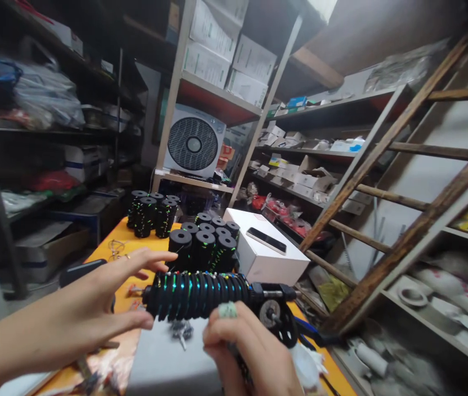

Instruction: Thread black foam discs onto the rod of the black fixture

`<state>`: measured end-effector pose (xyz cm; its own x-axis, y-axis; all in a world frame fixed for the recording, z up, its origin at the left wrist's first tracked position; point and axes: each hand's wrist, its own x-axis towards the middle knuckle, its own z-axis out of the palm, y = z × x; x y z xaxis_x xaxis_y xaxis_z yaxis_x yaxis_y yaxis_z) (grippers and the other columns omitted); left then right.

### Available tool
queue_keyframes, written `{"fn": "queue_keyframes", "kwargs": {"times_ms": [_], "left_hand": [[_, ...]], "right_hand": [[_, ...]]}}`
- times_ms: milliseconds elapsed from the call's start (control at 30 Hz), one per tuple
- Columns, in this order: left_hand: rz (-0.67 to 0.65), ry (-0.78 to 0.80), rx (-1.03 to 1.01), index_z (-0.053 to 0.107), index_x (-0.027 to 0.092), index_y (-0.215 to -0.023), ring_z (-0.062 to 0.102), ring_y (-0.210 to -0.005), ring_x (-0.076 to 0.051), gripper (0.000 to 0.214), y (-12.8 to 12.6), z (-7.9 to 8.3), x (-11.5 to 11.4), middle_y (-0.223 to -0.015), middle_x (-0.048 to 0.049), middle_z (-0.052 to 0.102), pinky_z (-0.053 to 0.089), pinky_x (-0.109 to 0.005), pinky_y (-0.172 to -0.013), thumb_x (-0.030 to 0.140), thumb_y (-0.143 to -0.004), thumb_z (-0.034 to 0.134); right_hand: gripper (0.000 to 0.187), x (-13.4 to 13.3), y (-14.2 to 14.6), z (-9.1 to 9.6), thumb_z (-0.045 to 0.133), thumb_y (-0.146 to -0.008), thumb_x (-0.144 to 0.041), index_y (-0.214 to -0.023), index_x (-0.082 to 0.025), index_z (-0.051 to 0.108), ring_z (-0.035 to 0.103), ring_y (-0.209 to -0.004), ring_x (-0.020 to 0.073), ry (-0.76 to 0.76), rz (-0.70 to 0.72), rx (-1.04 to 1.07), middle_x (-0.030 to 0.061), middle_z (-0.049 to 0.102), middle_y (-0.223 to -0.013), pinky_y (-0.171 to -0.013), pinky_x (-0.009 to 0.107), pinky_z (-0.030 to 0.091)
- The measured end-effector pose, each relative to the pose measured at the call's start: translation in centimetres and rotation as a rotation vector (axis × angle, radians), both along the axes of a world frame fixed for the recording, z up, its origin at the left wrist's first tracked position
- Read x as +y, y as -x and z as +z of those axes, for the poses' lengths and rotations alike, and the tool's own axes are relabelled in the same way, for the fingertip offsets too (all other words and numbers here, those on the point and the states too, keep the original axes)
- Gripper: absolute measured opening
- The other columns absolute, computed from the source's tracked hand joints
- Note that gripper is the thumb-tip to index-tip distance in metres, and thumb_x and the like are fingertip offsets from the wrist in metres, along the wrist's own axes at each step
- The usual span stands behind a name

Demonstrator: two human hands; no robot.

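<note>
My right hand [244, 346] is closed around the lower part of a tool that carries a horizontal row of black discs with shiny coloured flecks [201, 295]; a metal shaft and a black wheel [277, 319] stick out at the row's right end. My left hand [122, 291] is open, fingers stretched toward the left end of the row, thumb just under it. Behind stand upright stacks of the same black discs [207, 245], with a further group [151, 214] farther back on the orange table [129, 234].
A white box [259, 264] with a phone [266, 240] on it sits right of the stacks. A grey block [168, 363] lies under the tool. A wooden ladder [403, 220] leans at the right; shelves with boxes and a fan [194, 144] surround the table.
</note>
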<state>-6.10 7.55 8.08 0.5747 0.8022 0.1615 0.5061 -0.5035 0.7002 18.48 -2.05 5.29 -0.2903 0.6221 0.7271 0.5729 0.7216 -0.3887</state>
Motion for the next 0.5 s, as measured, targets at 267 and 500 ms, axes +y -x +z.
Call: {"fn": "queue_keyframes", "kwargs": {"times_ms": [267,500], "left_hand": [[0.018,0.122,0.025,0.035,0.038,-0.149,0.057,-0.121,-0.024,0.069,0.0,0.8,-0.2,-0.148,0.0019,0.048,0.051,-0.029,-0.097,0.038,-0.086,0.061],[0.034,0.151,0.01,0.037,0.04,-0.148,0.061,-0.114,-0.028,0.072,-0.3,1.4,-0.6,-0.138,0.0,0.057,0.048,-0.018,-0.051,0.038,-0.082,0.066]], "right_hand": [[0.015,5.5,3.6,2.9,0.052,-0.093,-0.004,-0.102,-0.015,0.055,0.065,-0.084,0.0119,-0.12,0.031,0.036,0.0039,0.067,-0.093,-0.077,0.021,0.051],[0.016,6.0,4.3,2.3,0.051,-0.094,-0.002,-0.102,-0.016,0.05,0.069,-0.084,0.0142,-0.177,0.054,0.053,0.0053,0.068,-0.092,-0.077,0.023,0.055]]}}
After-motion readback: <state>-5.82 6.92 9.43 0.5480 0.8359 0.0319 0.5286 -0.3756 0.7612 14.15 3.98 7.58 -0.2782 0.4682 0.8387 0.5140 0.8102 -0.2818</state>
